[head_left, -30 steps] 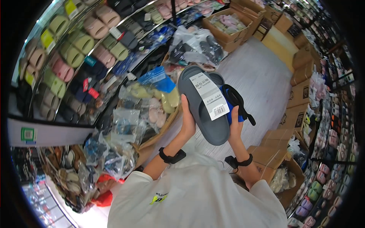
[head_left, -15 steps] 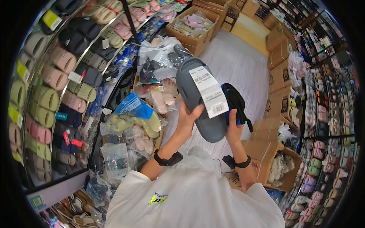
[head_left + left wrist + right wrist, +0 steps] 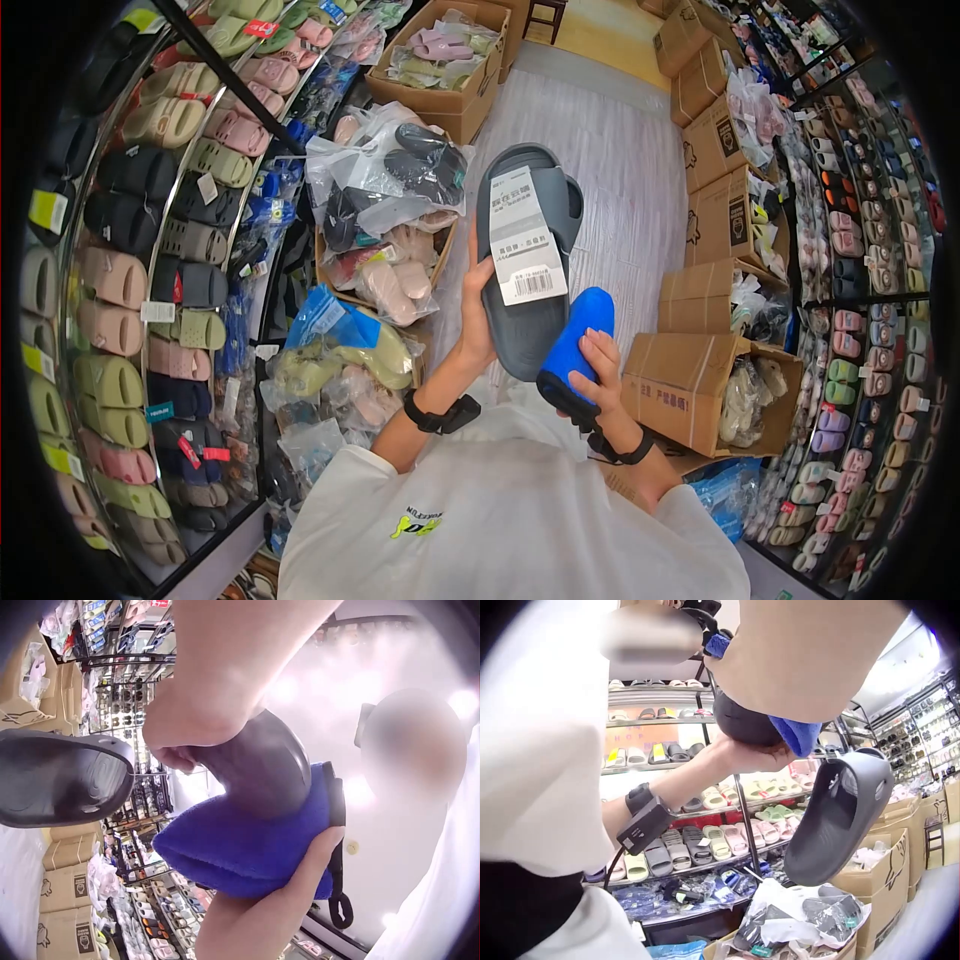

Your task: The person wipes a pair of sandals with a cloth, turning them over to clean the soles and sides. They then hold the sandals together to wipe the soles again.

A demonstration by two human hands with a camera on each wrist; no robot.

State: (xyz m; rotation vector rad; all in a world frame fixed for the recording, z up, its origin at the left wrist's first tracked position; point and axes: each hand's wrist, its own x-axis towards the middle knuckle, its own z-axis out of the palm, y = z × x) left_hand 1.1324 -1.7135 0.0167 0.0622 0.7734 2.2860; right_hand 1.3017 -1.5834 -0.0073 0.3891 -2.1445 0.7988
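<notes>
Grey and moulded, a slipper (image 3: 505, 335) with a long white barcode tag (image 3: 525, 240) is held up above a pale plank-patterned floor (image 3: 620, 200) in the head view, the left hand (image 3: 480, 320) gripping its side. The right hand (image 3: 603, 375) has its fingers curled over a blue plush cloth (image 3: 580, 325) with black trim, overlapping the slipper's lower end. Along the floor's left edge are boxes of bagged footwear (image 3: 390, 285); along its right edge, cardboard cartons (image 3: 680, 390). In the left wrist view, the cloth lies against a dark rounded end, the right thumb resting on it and a black loop (image 3: 341, 911) hanging from its trim. In the right wrist view, left fingers support the dark end; the right fingers are hidden.
</notes>
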